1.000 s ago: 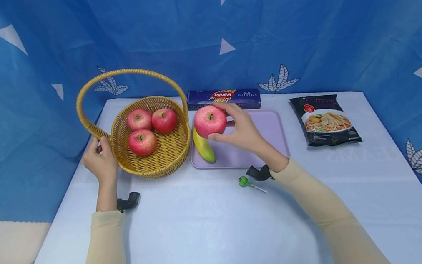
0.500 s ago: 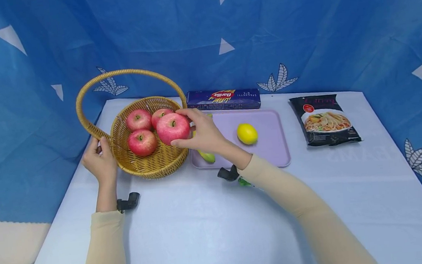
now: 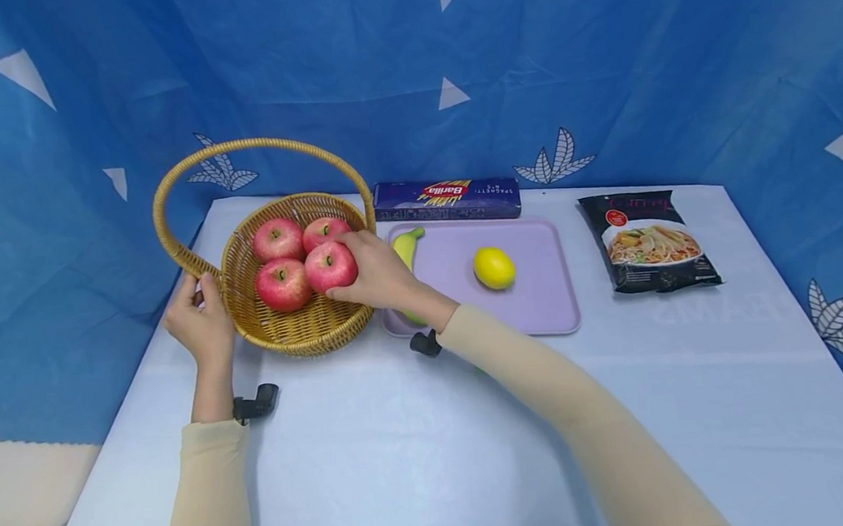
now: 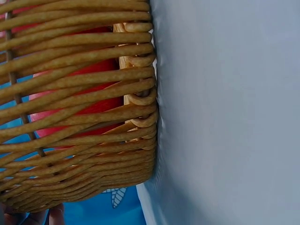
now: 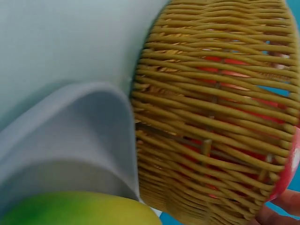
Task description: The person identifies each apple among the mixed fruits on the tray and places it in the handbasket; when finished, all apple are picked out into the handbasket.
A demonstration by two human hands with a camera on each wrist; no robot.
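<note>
A wicker basket (image 3: 307,327) with a tall arched handle stands on the left of the table, with several red apples (image 3: 278,240) inside. My left hand (image 3: 202,320) grips its left rim near the foot of the handle. Over the basket's right side my right hand (image 3: 377,273) holds a red apple (image 3: 331,266) between thumb and fingers, close to the other apples. Whether it touches them, I cannot tell. In the right wrist view that held apple (image 5: 289,164) shows at the basket's rim, with fingertips (image 5: 287,201) beside it.
A lilac tray (image 3: 539,311) right of the basket bears a lemon (image 3: 494,268) and a banana (image 3: 407,247), partly behind my right hand. Behind it lies a blue spaghetti box (image 3: 446,200). A black noodle packet (image 3: 649,241) lies to the right. My right sleeve nearly hides the green lollipop.
My right hand has carried the apple left from above the tray and lowered it into the basket, uncovering the lemon. My left hand has stayed at the rim.
</note>
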